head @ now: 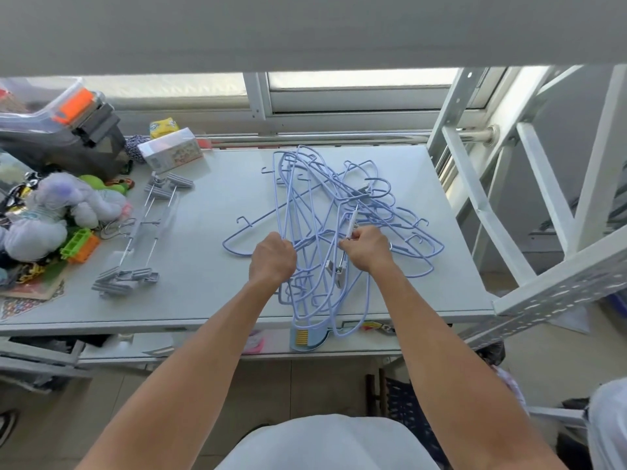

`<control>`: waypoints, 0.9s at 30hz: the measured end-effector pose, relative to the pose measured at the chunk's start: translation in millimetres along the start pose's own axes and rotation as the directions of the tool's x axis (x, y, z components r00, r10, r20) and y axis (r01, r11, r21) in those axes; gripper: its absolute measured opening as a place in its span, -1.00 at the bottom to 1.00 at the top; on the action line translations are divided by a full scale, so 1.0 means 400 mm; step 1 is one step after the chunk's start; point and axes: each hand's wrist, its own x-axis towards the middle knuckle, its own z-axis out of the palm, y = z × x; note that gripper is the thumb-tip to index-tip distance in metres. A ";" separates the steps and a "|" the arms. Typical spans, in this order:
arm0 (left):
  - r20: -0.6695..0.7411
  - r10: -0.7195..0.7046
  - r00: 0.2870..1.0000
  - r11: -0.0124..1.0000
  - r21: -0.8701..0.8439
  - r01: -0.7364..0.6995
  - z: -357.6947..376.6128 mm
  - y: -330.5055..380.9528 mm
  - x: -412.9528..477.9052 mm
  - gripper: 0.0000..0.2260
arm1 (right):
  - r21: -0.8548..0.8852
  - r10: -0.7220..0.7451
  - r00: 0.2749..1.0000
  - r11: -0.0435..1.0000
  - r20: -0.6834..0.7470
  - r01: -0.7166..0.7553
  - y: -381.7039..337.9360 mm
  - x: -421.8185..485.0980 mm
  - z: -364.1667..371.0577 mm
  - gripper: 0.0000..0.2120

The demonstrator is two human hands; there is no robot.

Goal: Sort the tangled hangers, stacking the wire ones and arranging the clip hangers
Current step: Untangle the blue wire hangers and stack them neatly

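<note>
A tangle of pale blue wire hangers [339, 225] is spread over the right half of the white table [210, 252], its lower loops overhanging the near edge at six o'clock. At nine o'clock from the tangle, well apart from it, a group of grey clip hangers [142, 232] lies already set aside in a rough row, just beside a heap of soft toys [57, 212].

The left hand [273, 257] is closed in a fist around several blue wires at the tangle's near-left side. The right hand [364, 249] is pinched narrowly on the metal rod of a clip hanger [344, 245] still caught in the wires; one grey clip hangs just below the fingers. How many wires cross that rod cannot be told, since the strands overlap too densely.

The step in hand is judged to be the freeing of this clip hanger. The wires would need to be held down while the rod is drawn out along its own length, towards six o'clock, so the clips are not snagged on the loops.
</note>
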 end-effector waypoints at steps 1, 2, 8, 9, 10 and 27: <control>-0.015 0.007 1.000 1.000 0.000 -0.007 0.001 0.000 -0.002 -0.79 | 0.010 -0.007 1.000 1.000 -0.005 0.007 0.001 0.001 0.002 -0.77; -0.031 0.017 0.999 1.000 0.002 -0.017 0.001 0.002 -0.004 -0.78 | 0.023 -0.014 1.000 1.000 -0.017 0.014 0.000 0.002 0.003 -0.78; -0.084 0.033 0.996 0.999 -0.023 -0.035 0.006 0.011 -0.011 -0.74 | 0.033 -0.059 0.988 0.997 -0.140 0.064 0.010 -0.006 0.007 -0.75; -0.094 0.033 0.995 0.999 -0.034 -0.036 0.007 0.009 -0.011 -0.73 | 0.042 -0.069 0.988 0.996 -0.139 0.076 0.017 -0.005 0.007 -0.75; -0.106 0.036 0.994 0.998 -0.040 -0.040 0.007 0.006 -0.013 -0.72 | 0.055 -0.080 0.988 0.995 -0.128 0.088 0.024 -0.003 0.004 -0.73; -0.131 0.028 0.991 0.997 -0.070 -0.038 0.022 -0.020 -0.017 -0.73 | 0.921 -0.016 0.927 0.119 0.376 -0.371 0.133 -0.039 -0.072 -0.81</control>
